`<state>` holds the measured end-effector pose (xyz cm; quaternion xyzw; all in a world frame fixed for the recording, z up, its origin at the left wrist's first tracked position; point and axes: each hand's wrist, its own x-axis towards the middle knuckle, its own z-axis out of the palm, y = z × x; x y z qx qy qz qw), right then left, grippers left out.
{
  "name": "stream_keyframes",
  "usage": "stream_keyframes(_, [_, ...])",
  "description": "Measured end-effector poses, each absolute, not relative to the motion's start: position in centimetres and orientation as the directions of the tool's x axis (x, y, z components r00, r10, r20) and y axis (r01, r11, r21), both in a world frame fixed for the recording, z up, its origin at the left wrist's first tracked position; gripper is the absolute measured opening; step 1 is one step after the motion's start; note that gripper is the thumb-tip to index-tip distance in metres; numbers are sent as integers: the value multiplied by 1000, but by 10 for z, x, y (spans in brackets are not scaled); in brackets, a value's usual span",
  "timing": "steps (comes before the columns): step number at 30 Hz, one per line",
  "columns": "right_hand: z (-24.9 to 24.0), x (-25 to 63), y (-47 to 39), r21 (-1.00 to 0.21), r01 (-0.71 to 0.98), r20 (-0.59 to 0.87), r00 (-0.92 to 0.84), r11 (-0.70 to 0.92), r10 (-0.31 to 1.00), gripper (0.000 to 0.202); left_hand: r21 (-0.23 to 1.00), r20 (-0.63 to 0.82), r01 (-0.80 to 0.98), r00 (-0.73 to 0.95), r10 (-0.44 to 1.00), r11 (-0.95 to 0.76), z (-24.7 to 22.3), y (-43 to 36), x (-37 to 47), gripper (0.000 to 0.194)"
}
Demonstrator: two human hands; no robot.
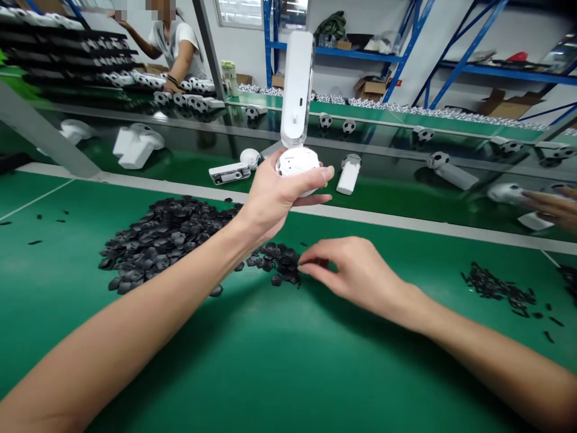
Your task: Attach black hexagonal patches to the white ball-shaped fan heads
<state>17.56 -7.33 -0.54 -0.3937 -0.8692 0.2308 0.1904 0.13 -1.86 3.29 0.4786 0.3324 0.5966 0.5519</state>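
My left hand (277, 195) is wrapped round the round white end of a white plastic device (296, 96). Its long flat body points upward, with a small dark slot near the lower end. Thumb and fingers of my right hand (354, 264) are pinched together at the right edge of a small cluster of black pieces (282, 261). Whatever sits between those fingertips is too small to make out. Left of the cluster, partly behind my left forearm, spreads a larger heap of flat black many-sided pieces (166, 231).
Small black strips (496, 285) lie on the green table (270, 367) at right. Beyond the pale rail, a dark green belt (383, 192) carries similar white devices (349, 174), some with football-patterned ends. Another person's hand (552, 204) reaches in at right; a co-worker (180, 51) handles parts at back left.
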Motion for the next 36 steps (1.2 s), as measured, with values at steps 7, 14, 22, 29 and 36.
stream_keyframes(7, [-29, 157, -82, -371, 559, 122, -762, 741, 636, 17, 926, 170, -371, 225, 959, -77, 27, -7, -7, 53])
stream_keyframes(14, [-29, 150, -74, -61, 454, 210, -865, 889, 456, 18, 922, 115, -385, 366, 924, 37, 27, -7, -9, 41])
stream_keyframes(22, [-32, 148, -53, 174, 147, 231, -967, 974, 105, 32, 917, 137, -398, 325, 936, 3, 34, -15, -8, 33])
stream_keyframes(29, [-20, 132, -59, 250, 169, 133, -981, 953, 139, 33, 895, 132, -447, 259, 957, -2, 40, -21, -7, 33])
stream_keyframes(36, [-4, 109, -61, 218, 196, 1, -980, 956, 201, 28, 892, 162, -449, 209, 964, -52, 42, -20, -8, 40])
